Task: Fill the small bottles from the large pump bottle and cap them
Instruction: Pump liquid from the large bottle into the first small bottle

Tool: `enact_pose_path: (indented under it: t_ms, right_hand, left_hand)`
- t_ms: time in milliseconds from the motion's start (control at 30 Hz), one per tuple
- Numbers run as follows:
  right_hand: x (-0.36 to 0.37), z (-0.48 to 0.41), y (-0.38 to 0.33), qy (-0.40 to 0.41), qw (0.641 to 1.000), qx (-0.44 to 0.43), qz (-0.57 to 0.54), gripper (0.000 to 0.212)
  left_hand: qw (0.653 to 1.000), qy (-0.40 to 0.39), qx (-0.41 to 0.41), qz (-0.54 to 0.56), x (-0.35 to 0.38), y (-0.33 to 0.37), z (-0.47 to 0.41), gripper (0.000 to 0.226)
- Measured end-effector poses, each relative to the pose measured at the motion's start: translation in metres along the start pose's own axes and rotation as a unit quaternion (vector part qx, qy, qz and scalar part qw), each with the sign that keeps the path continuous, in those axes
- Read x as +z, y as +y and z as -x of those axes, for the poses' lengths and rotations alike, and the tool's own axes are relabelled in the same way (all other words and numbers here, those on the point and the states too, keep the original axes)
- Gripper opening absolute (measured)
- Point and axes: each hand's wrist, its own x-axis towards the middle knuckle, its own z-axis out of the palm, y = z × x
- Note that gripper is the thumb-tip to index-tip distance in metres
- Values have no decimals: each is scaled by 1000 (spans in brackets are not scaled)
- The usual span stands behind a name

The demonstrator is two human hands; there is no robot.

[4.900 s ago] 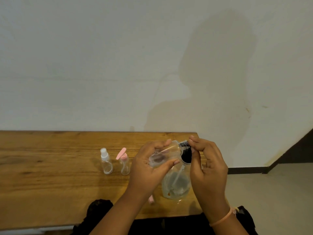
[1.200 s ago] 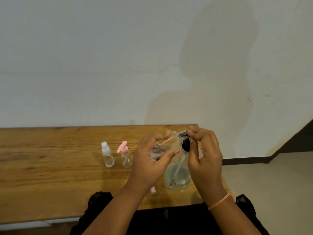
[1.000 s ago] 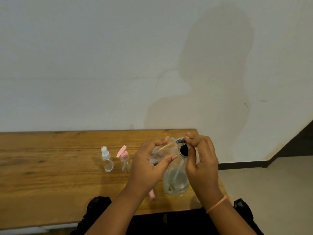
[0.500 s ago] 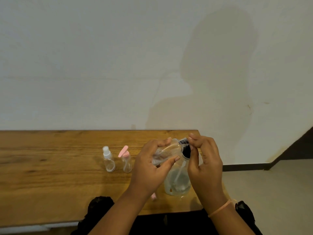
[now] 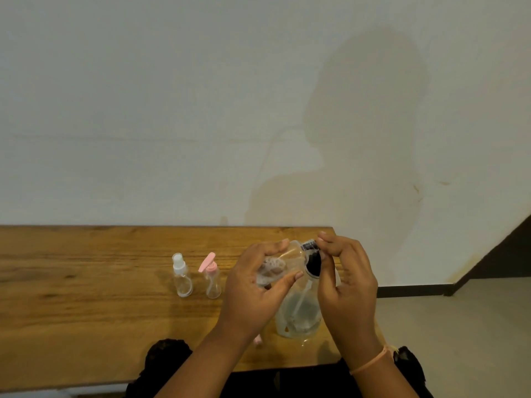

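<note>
My left hand (image 5: 253, 291) grips a small clear bottle (image 5: 280, 264), tilted on its side with its mouth toward the black pump head (image 5: 312, 261) of the large clear pump bottle (image 5: 298, 314). The large bottle stands on the wooden table (image 5: 86, 305) near its right end, with a little liquid at the bottom. My right hand (image 5: 344, 280) curls over the pump head, fingertips on its top. Two more small bottles stand to the left: one with a white spray cap (image 5: 181, 275), one with a pink pump cap (image 5: 212, 275).
A pink cap piece (image 5: 257, 340) lies on the table under my left wrist, mostly hidden. The table ends just right of the large bottle; beyond it is bare floor (image 5: 459, 326). A pale wall (image 5: 201, 110) rises behind the table.
Both hands stay at the pump head with the small bottle tilted against it. Only slight shifts of hands and camera show between frames.
</note>
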Motion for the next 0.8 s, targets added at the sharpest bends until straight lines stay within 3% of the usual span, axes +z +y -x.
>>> enact_pose_path:
  t_ms: [267,600,800]
  right_hand:
    - [5,4,13,-25,999,-9,22,24]
    - [0,0,1,-6,1000,-2,-8,21]
    - [6,1,7,-6,1000,9,-10,20]
  left_hand:
    - [998,-20,-53,-1,-2,-3,-1,36]
    - [1000,2,-2,-8,2,0,0,42]
    - [999,-16,-33,-15,1,-6,-2,37]
